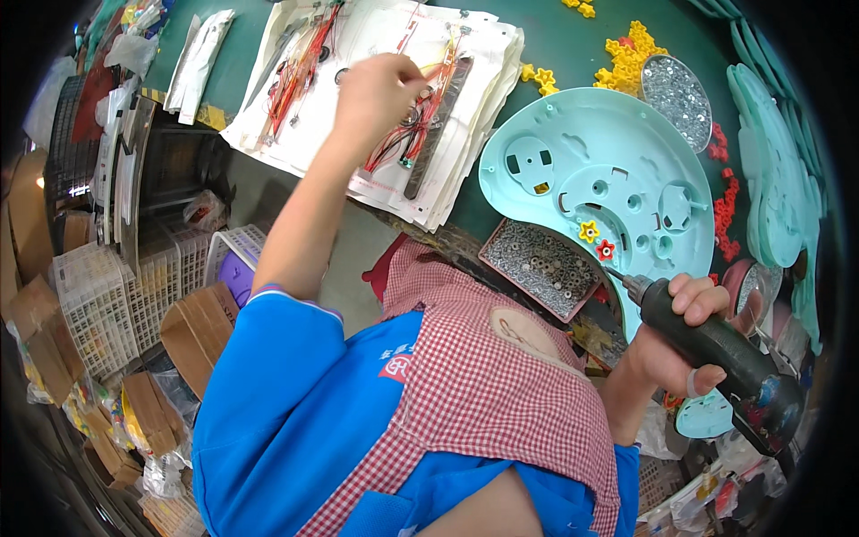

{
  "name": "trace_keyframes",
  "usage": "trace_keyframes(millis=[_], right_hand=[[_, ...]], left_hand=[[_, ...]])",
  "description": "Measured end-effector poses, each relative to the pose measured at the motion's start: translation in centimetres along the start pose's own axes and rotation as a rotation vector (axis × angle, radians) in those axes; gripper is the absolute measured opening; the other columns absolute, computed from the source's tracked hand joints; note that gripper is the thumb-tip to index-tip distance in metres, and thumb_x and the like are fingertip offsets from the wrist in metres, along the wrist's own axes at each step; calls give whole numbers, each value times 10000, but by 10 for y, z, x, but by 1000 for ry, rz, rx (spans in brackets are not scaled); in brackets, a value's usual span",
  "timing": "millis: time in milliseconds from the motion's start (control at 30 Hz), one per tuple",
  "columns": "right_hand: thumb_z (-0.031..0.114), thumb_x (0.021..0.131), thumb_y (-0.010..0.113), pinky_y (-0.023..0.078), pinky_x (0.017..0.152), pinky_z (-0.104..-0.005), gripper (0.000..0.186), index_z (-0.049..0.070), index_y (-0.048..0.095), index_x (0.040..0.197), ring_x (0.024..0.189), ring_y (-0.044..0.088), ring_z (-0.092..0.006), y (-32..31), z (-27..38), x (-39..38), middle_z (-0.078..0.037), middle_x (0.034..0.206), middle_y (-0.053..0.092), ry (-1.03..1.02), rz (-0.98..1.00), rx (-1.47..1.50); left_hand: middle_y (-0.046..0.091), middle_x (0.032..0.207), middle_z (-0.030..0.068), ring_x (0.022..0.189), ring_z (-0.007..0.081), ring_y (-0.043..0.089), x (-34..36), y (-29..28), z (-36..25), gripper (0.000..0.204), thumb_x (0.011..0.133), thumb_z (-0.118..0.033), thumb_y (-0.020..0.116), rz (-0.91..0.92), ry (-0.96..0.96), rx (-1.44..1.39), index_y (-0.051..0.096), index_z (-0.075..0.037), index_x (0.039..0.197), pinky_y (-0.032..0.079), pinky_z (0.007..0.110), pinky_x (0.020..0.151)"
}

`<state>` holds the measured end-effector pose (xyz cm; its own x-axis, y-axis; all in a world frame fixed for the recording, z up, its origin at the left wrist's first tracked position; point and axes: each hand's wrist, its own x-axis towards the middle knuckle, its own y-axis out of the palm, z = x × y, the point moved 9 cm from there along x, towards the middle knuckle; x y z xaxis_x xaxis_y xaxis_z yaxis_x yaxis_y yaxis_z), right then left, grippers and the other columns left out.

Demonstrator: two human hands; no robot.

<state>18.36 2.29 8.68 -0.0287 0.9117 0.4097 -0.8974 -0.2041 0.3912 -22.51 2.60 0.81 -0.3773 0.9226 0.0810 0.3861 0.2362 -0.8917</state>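
My right hand [667, 358] is wrapped round a black electric screwdriver [707, 336]. The driver's tip points at a red star-shaped piece [606, 250] on a turquoise plastic shell [644, 134], beside a yellow star-shaped piece [589, 232]. My left hand [380, 97] is over a stack of white paper sheets [344, 40], its fingers closed at red wires [407, 143] with small parts on them. Whatever those fingers pinch is too small to make out. Another bundle of red and black wires [291, 89] lies on the sheets to the left.
A tray of small metal pieces [537, 268] stands at the table's near edge. A round dish of screws [677, 103] is beyond the shell, near yellow stars [626, 58] and red pieces [729, 215]. More turquoise shells [769, 170] stack at right. Crates [116, 295] and cardboard boxes [197, 331] stand left.
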Motion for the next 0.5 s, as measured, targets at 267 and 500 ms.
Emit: trace_keyframes(millis=[267, 500], right_hand=[[655, 768, 670, 426, 704, -358, 972, 57, 295, 1436, 726, 509, -183, -7, 4, 1, -64, 802, 529, 0, -6, 4], [645, 767, 672, 441, 715, -366, 971, 36, 293, 1421, 722, 519, -184, -10, 8, -3, -63, 796, 539, -17, -25, 0]], left_hand=[[676, 950, 98, 818, 169, 609, -18, -232, -20, 194, 958, -56, 537, -704, 415, -1071, 638, 45, 1089, 490, 288, 783], [471, 763, -39, 587, 46, 400, 26, -117, -174, 285, 1012, -243, 498, 21, 419, -1453, 542, -23, 1189, 331, 199, 517]])
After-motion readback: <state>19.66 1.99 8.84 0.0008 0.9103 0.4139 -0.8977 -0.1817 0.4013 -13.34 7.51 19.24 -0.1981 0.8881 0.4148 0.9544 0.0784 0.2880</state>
